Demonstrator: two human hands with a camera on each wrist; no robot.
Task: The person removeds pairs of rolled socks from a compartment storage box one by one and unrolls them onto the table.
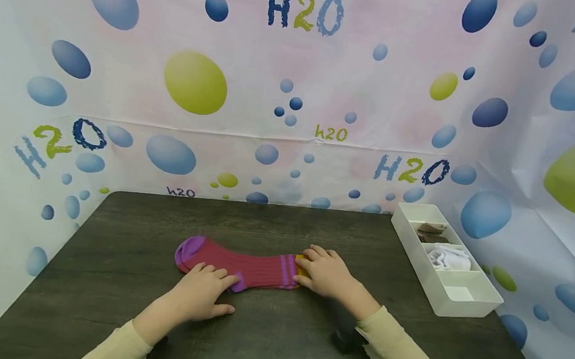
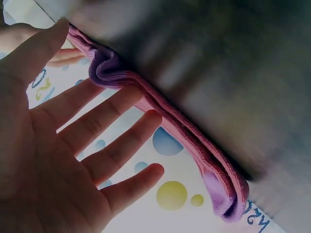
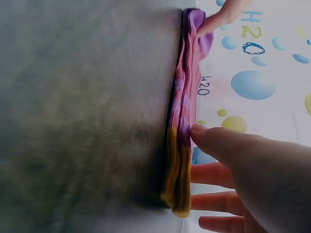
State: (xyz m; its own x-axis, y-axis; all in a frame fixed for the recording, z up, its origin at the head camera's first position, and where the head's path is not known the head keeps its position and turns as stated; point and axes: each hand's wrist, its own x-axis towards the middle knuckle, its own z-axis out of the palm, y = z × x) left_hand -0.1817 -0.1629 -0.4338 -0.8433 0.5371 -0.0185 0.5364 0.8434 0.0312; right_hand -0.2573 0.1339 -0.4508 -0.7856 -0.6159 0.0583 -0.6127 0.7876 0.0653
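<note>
A pair of red socks [image 1: 257,270] with purple toes and heels lies flat on the table, one stacked on the other, toes to the left. Their yellow cuffs [image 3: 180,179] show best in the right wrist view. My left hand [image 1: 202,293] touches the near edge of the socks by the heel, its fingers spread and fairly straight. Over the cuff end rests my right hand [image 1: 327,274], its fingers extended across the top. In the right wrist view the thumb touches the purple stripes and the cuffs extend past it.
The dark wood-look table [image 1: 113,284] carries a white divided box [image 1: 456,302] at its right edge. Inside are brown folded cloth [image 1: 432,230] and white folded cloth [image 1: 449,258] in separate compartments; the near compartment's bottom shows. A patterned curtain [image 1: 289,162] hangs behind the table.
</note>
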